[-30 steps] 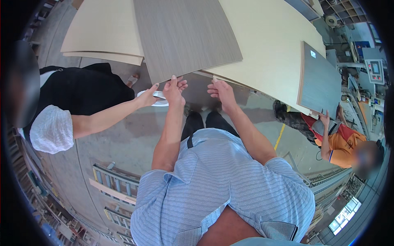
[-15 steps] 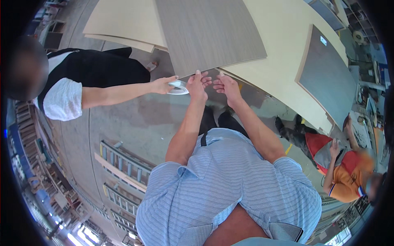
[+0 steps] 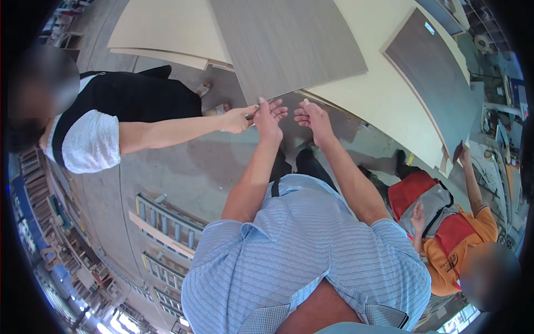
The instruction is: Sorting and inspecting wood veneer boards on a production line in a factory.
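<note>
My left hand (image 3: 268,119) is at the near corner of a grey wood-grain panel (image 3: 286,47), thumb up and fingers loosely apart, with nothing visible in it. Whether it touches the panel's edge I cannot tell. Facing it, just short of the same edge, my right hand (image 3: 315,120) has its thumb raised and its fingers half bent and apart, holding nothing. From the left, a co-worker's hand (image 3: 238,120) reaches right up against my left hand. What that hand holds is mostly hidden.
Pale boards (image 3: 167,30) lie under the grey panel. A dark panel (image 3: 431,72) rests at the right, where another person in an orange shirt (image 3: 445,261) has a hand at its lower corner. Roller racks (image 3: 169,222) stand on the floor at lower left.
The co-worker's hand has moved right to my left hand; the white ring-shaped roll it held no longer shows. The person at right has come closer, and the dark panel has shifted left.
</note>
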Tool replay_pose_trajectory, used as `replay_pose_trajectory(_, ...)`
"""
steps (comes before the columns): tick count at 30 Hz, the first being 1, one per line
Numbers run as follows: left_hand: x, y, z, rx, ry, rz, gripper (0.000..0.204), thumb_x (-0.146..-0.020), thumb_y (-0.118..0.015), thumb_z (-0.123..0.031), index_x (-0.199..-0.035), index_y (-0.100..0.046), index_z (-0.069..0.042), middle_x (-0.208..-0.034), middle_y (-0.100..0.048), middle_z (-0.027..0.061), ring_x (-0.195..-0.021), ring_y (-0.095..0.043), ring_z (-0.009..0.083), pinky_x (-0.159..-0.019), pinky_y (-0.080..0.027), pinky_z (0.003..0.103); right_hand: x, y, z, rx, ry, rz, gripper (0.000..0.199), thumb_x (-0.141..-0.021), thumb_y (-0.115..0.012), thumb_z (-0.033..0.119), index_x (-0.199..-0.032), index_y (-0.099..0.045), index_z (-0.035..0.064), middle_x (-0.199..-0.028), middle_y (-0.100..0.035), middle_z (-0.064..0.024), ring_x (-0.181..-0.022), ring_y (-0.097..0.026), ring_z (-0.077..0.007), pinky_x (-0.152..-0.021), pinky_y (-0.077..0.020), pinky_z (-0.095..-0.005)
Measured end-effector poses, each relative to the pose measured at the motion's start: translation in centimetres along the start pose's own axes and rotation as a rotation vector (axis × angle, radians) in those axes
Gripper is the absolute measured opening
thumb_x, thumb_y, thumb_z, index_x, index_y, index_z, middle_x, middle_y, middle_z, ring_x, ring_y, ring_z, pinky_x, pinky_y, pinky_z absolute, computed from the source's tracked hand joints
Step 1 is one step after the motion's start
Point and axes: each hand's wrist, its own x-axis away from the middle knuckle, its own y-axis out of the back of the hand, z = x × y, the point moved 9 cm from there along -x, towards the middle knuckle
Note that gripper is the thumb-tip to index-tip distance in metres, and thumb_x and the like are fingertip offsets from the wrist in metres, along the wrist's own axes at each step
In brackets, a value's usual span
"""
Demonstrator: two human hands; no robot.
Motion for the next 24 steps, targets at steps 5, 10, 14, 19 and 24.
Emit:
replay_pose_trajectory(5, -0.3, -1.8, -0.8, -0.071, 0.014, 0.063, 0.036, -0.103, -0.043, -0.033, -0.108, -0.052, 0.002, -0.092, -0.067, 0.0160, -0.066, -0.064, 0.0209, -0.057, -0.052, 0.032, 0.5, -0.8, 0.5, 0.006, -0.020, -0.046, 0.042, -0.101, -0.048, 0.038, -0.117, -0.058, 0.0009, -0.093, -0.067, -0.0052, -0.080, -0.062, -0.0110, -0.071, -0.0488, -0.0241)
replay_pose_trajectory(10, 1.5, -3.6, -2.4, -0.116, 0.048, 0.189, 0.036, -0.102, -0.044, -0.032, -0.111, -0.052, 0.002, -0.094, -0.067, 0.0154, -0.067, -0.063, 0.0176, -0.060, -0.052, 0.029, 0.9, -2.5, 1.9, -0.011, 0.019, -0.099, 0.041, -0.100, -0.049, 0.038, -0.116, -0.058, 0.0015, -0.093, -0.067, -0.0045, -0.080, -0.062, -0.0101, -0.069, -0.0485, -0.0227)
replay_pose_trajectory(14, 4.5, -3.1, -1.8, -0.349, 0.252, 0.440, 0.033, -0.100, -0.049, -0.031, -0.110, -0.056, 0.000, -0.094, -0.068, 0.0111, -0.070, -0.064, 0.0146, -0.062, -0.052, 0.026, 2.2, -3.9, 2.3, -0.049, 0.037, -0.137, 0.041, -0.100, -0.050, 0.039, -0.115, -0.059, 0.0015, -0.093, -0.067, -0.0043, -0.080, -0.062, -0.0099, -0.068, -0.0482, -0.0220)
replay_pose_trajectory(19, 7.6, -0.8, -2.7, -0.571, 0.312, 0.595, 0.029, -0.098, -0.054, -0.031, -0.106, -0.059, -0.004, -0.090, -0.067, 0.0061, -0.072, -0.063, 0.0119, -0.063, -0.050, 0.025, 3.2, -3.9, 3.8, 0.042, 0.084, -0.219, 0.037, -0.099, -0.052, 0.038, -0.112, -0.062, 0.0044, -0.094, -0.067, -0.0034, -0.081, -0.062, -0.0102, -0.071, -0.0474, -0.0233)
replay_pose_trajectory(24, 7.7, 4.8, -3.1, -0.791, 0.349, 0.562, 0.024, -0.093, -0.060, -0.026, -0.104, -0.060, -0.005, -0.089, -0.066, 0.0046, -0.073, -0.060, 0.0102, -0.065, -0.048, 0.023, 1.3, -6.4, 4.1, 0.082, 0.073, -0.223, 0.038, -0.095, -0.058, 0.042, -0.105, -0.064, 0.0056, -0.093, -0.067, -0.0035, -0.080, -0.061, -0.0103, -0.070, -0.0461, -0.0239)
